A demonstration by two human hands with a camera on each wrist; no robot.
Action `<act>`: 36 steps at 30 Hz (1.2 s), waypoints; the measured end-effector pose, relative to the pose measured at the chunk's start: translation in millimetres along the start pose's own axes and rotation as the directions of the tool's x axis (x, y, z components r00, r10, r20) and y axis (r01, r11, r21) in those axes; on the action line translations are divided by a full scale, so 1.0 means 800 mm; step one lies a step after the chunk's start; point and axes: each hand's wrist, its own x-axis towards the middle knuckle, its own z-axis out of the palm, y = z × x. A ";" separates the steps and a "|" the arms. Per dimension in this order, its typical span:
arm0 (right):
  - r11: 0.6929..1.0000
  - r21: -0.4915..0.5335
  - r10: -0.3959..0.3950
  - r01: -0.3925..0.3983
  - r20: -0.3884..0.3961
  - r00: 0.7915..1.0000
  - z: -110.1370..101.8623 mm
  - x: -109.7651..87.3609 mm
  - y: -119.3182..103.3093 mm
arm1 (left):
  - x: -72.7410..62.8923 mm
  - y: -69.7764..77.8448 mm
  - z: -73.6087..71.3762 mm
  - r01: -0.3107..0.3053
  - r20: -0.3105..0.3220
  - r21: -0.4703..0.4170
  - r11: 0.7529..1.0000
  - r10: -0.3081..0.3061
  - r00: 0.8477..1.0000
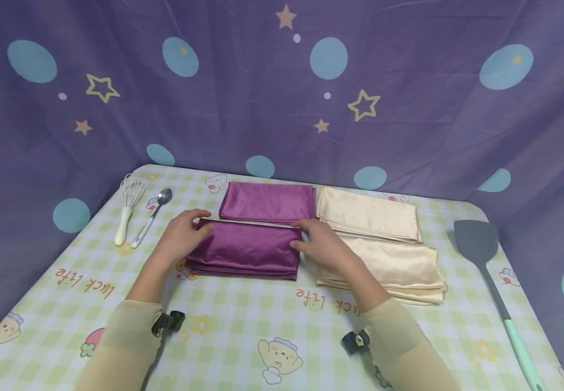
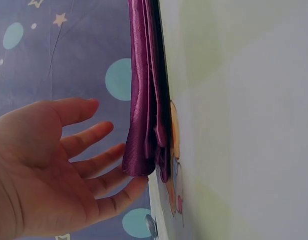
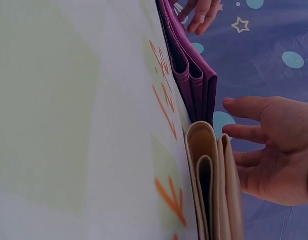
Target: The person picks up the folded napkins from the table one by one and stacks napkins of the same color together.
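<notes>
A folded purple satin cloth (image 1: 248,250) lies on the table between my two hands, its layered edge toward me. My left hand (image 1: 184,236) is at its far left corner, fingers loosely spread; the left wrist view shows the fingertips right by the folded end of the purple cloth (image 2: 141,100). At the far right corner is my right hand (image 1: 323,241), with relaxed fingers. In the right wrist view, the thumb and fingers of that hand are spread above the cream cloth (image 3: 209,165). Behind lies another folded purple cloth (image 1: 268,201).
Two folded cream satin cloths (image 1: 370,214) (image 1: 394,266) lie to the right. A whisk (image 1: 127,209) and a spoon (image 1: 152,217) are at the left. On the right edge lies a long spatula (image 1: 489,277) with a mint handle. A patterned curtain (image 1: 262,108) hangs behind the table.
</notes>
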 end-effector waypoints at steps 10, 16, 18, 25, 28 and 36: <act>0.999 -0.032 0.015 -0.015 -0.020 1.000 0.005 0.009 0.005 | 0.000 -0.010 -0.004 0.042 0.072 -0.029 0.999 -0.039 0.997; 0.999 -0.040 0.009 -0.011 -0.044 0.999 0.007 0.011 0.008 | 0.003 -0.019 -0.001 0.070 0.144 -0.029 0.997 -0.065 0.987; 0.999 -0.029 0.016 -0.017 -0.048 0.999 0.008 0.011 0.009 | 0.004 -0.022 -0.001 0.073 0.158 -0.028 0.997 -0.067 0.985; 0.999 -0.002 0.046 -0.046 -0.058 0.997 0.013 0.016 0.012 | 0.010 -0.024 0.001 0.084 0.174 -0.030 0.996 -0.078 0.982; 0.998 -0.007 0.058 -0.058 -0.056 0.997 0.014 0.018 0.013 | 0.011 -0.024 0.002 0.095 0.180 -0.028 0.995 -0.089 0.980; 0.993 -0.021 0.112 -0.113 -0.039 0.993 0.014 0.020 0.014 | 0.012 -0.025 0.005 0.154 0.171 -0.052 0.987 -0.143 0.975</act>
